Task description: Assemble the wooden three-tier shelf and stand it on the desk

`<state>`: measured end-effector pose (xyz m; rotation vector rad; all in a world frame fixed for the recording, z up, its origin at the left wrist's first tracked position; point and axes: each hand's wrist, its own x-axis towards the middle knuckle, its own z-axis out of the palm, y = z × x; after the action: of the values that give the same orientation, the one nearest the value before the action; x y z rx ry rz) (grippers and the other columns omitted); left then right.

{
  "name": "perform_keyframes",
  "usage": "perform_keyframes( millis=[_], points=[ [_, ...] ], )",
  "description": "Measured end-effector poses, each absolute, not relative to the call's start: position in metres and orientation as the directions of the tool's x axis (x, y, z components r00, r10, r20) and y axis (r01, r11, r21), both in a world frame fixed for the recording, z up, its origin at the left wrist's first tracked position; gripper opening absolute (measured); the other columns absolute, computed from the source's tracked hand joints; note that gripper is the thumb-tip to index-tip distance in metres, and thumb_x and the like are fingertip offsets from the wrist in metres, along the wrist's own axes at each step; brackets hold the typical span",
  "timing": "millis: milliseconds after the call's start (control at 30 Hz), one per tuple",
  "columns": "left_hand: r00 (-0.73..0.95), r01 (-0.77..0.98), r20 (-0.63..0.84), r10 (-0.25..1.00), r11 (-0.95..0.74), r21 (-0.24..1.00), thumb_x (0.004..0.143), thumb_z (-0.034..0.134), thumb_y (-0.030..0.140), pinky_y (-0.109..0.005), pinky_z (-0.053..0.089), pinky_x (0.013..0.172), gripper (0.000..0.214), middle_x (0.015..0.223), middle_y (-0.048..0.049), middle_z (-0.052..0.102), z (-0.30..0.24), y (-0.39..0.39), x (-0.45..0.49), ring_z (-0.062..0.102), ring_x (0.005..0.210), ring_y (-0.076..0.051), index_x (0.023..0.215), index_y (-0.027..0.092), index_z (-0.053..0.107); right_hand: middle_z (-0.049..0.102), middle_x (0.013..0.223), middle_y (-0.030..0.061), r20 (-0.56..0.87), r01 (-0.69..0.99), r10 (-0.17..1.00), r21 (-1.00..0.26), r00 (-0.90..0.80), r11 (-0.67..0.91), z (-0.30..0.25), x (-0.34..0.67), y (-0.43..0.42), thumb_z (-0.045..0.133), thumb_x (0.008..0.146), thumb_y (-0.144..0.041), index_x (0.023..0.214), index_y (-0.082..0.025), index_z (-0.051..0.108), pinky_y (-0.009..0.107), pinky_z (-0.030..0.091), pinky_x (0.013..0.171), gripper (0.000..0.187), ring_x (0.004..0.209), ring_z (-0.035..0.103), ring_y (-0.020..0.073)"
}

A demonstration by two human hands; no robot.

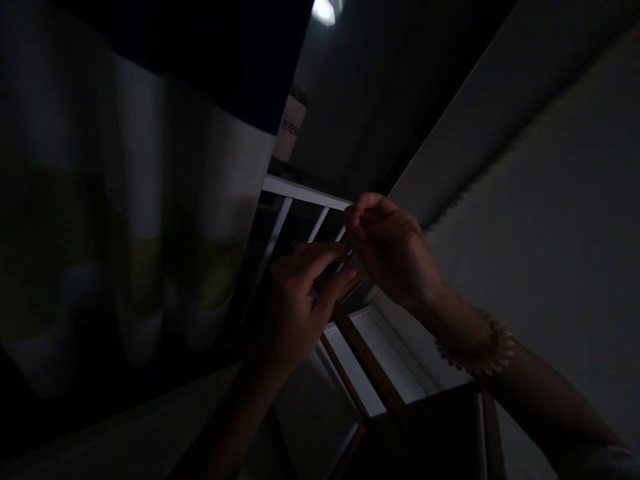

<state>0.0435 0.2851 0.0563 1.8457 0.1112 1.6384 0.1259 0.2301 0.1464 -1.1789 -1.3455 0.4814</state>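
In the dim head view my two hands meet near the middle, fingertips close together. My right hand is curled, thumb and fingers pressed together in a pinch. A beaded or coil-like band circles that wrist. Just below and to the left, my left hand bends its thumb and forefinger toward the right hand's fingers. A tiny pale glint shows at its fingertips. Whatever either hand pinches is too small and dark to name.
A curtain with dark, white and yellowish bands hangs at left. Behind my hands runs a white railing by a dark window pane. A pale wall rises at right. Below are white panels with brown frames.
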Motion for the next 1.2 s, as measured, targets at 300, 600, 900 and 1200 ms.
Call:
perform_keyframes(
  millis=[300,600,900,1200],
  points=[
    [0.374,-0.326,0.591,0.715,-0.495,0.805,0.078,0.051,0.028,-0.022,0.042,0.063,0.024,0.058,0.0008,0.059,0.082,0.293,0.026,0.056,0.062,-0.011,0.060,0.015,0.061,0.056,0.106,0.0096,0.571,0.804,0.792,-0.357,-0.216,0.477,0.155,0.148,0.206,0.045,0.081,-0.014,0.101,-0.013,0.055,0.029,0.045,0.083,0.022,0.097,0.053,0.0148],
    [0.512,-0.343,0.516,0.687,-0.387,0.856,0.079,0.049,0.035,-0.029,0.045,0.083,0.026,0.089,-0.0053,0.067,0.066,0.310,0.036,0.060,0.087,-0.017,0.085,0.015,0.065,0.062,0.089,0.0105,0.256,0.909,0.902,0.327,-0.349,0.259,0.174,0.168,0.200,0.041,0.085,-0.010,0.105,-0.012,0.060,0.026,0.041,0.068,0.027,0.081,0.058,0.0160],
    [0.562,-0.110,0.575,0.594,-0.635,0.764,0.076,0.049,0.016,-0.034,0.043,0.091,0.020,0.099,-0.0052,0.066,0.040,0.320,0.041,0.059,0.096,-0.017,0.087,0.016,0.066,0.064,0.088,0.0075,-0.015,0.815,0.945,0.503,-0.327,0.290,0.165,0.159,0.215,0.048,0.083,-0.014,0.111,-0.017,0.056,0.022,0.034,0.053,0.029,0.078,0.060,0.0168],
    [0.546,-0.079,0.584,0.601,-0.657,0.750,0.075,0.051,0.014,-0.033,0.044,0.088,0.018,0.095,-0.0050,0.067,0.042,0.317,0.042,0.060,0.093,-0.017,0.083,0.016,0.067,0.064,0.088,0.0099,-0.043,0.798,0.947,0.527,-0.318,0.292,0.155,0.166,0.225,0.048,0.085,-0.022,0.099,-0.013,0.060,0.023,0.037,0.056,0.021,0.077,0.060,0.0167]
  ],
)
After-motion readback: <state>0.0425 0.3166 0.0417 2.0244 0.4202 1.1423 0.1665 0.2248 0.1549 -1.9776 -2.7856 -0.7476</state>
